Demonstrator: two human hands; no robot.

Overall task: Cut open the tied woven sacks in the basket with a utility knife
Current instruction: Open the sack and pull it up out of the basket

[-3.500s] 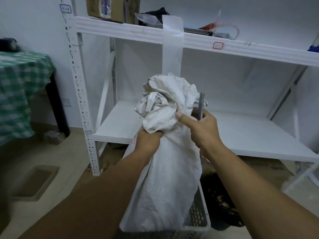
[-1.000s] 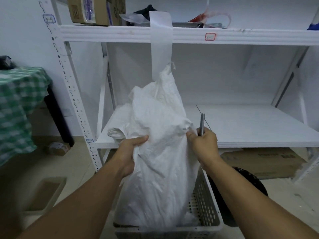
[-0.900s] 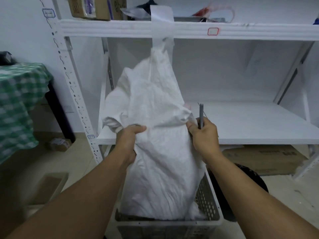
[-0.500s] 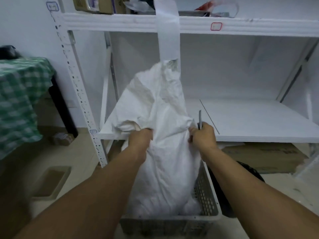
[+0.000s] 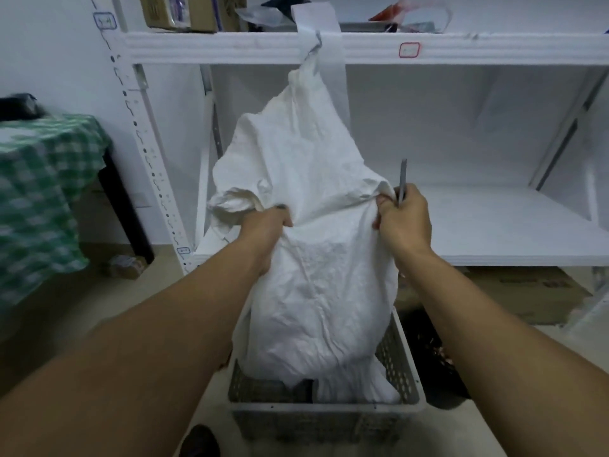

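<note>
A white woven sack (image 5: 316,258) stands upright, its bottom in the grey perforated basket (image 5: 324,413) on the floor. Its top is loose and rises in a peak toward the upper shelf. My left hand (image 5: 265,225) grips a fold of the sack's left edge. My right hand (image 5: 403,222) pinches the sack's right edge and also holds the utility knife (image 5: 402,179), blade pointing straight up, clear of the fabric. Another bit of white sack (image 5: 369,384) lies low in the basket.
A white metal shelving unit (image 5: 494,222) stands right behind the basket, with boxes and bags on its upper shelf (image 5: 461,49). A table with a green checked cloth (image 5: 39,199) is at the left. A dark bin (image 5: 431,351) and flattened cardboard (image 5: 534,291) lie at the right.
The sack's bunched, tied top has come open and the fabric now stands up loose. Both hands shifted from the neck to the sack's two side edges and lifted it slightly.
</note>
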